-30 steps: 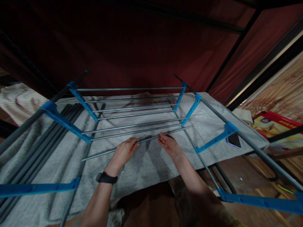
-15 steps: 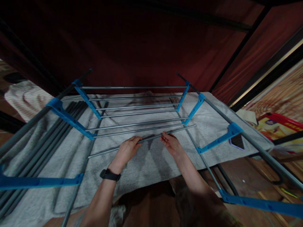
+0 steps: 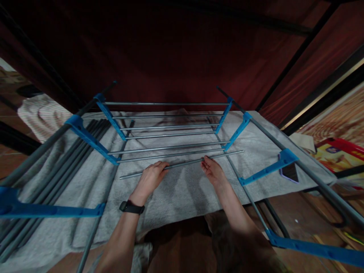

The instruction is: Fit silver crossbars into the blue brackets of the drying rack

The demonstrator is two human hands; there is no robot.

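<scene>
A thin grey metal rod [image 3: 184,163] lies across both my hands, its right end a little farther from me than its left. My left hand [image 3: 152,176] is closed over it left of the middle, palm down. Fingers of my right hand [image 3: 212,169] pinch it right of the middle. Just beyond the rod stands a rack frame of grey tubes with blue plastic brackets [image 3: 92,138]. Several cross rods [image 3: 170,148] span its far brackets. The nearer brackets, such as the right one [image 3: 269,167], have no rod between them.
Several loose grey tubes [image 3: 65,167] lie at the left on a grey blanket [image 3: 182,197]. A phone [image 3: 290,172] rests by the right side tube. Farther right is a red and yellow box [image 3: 338,151]. A dark red curtain [image 3: 170,57] hangs behind the rack.
The rod has shifted slightly right in view and is closer to level, both hands still on it. The whole view has also moved a little, with the rack appearing farther right.
</scene>
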